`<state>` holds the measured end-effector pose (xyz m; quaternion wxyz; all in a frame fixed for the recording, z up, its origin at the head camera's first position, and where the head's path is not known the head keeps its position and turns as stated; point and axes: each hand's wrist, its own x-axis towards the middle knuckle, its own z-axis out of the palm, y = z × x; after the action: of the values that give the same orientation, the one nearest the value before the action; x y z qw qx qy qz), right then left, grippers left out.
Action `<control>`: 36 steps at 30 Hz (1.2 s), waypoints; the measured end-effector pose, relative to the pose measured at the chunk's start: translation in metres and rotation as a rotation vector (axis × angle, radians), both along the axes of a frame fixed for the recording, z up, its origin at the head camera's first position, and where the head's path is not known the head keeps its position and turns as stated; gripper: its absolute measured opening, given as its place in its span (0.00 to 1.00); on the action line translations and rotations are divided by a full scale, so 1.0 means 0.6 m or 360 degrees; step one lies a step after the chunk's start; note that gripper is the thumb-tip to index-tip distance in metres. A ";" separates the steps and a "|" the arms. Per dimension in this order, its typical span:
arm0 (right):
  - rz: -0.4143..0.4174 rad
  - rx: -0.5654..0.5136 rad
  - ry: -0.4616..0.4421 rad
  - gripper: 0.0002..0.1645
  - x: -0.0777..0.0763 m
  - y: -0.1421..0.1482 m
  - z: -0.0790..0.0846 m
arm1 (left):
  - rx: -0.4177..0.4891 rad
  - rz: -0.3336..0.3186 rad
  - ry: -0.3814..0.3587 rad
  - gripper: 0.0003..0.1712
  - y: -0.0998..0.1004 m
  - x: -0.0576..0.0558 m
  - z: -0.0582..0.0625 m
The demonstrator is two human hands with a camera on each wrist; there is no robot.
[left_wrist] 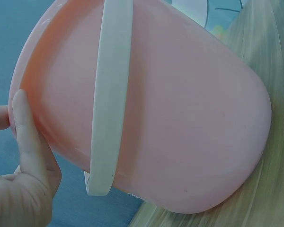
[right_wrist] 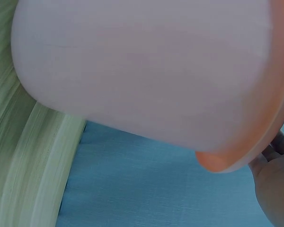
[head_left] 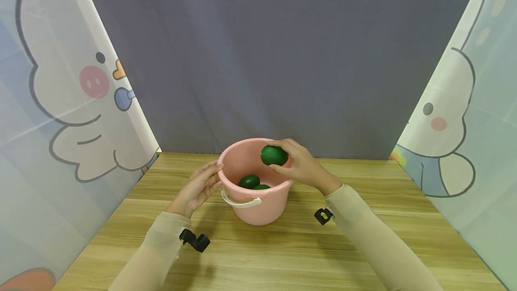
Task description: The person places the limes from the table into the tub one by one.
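Note:
A pink bucket stands on the wooden table with its white handle hanging down at the front left. My left hand pinches the bucket's left rim; the left wrist view shows the thumb and fingers on either side of the rim edge. Over the right part of the opening, my right hand grips a smooth dark green oval fruit between thumb and fingers. Two similar green fruits lie inside at the bottom, one partly hidden by the front rim. In the right wrist view the bucket hides most of the right hand.
The wood-grain table extends around the bucket. Behind it hangs a dark grey cloth, with cartoon-printed curtains at both sides. Each forearm carries a small black mount at the wrist.

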<state>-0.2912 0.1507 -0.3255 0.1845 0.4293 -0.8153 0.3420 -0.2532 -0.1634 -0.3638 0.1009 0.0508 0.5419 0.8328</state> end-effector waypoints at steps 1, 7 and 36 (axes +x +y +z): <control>-0.0002 0.0001 -0.0007 0.36 0.000 0.000 -0.001 | -0.0003 0.0002 0.0000 0.29 0.000 0.000 0.000; -0.0018 0.0011 -0.0016 0.35 -0.001 0.000 -0.001 | -0.0004 0.0004 -0.0004 0.29 0.000 0.002 0.000; 0.0024 0.0027 -0.0013 0.22 0.010 0.009 0.000 | -0.0001 0.0005 -0.0027 0.29 -0.003 -0.002 -0.002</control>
<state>-0.2850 0.1559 -0.3252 0.1748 0.4357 -0.8156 0.3383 -0.2545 -0.1654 -0.3650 0.1044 0.0428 0.5413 0.8332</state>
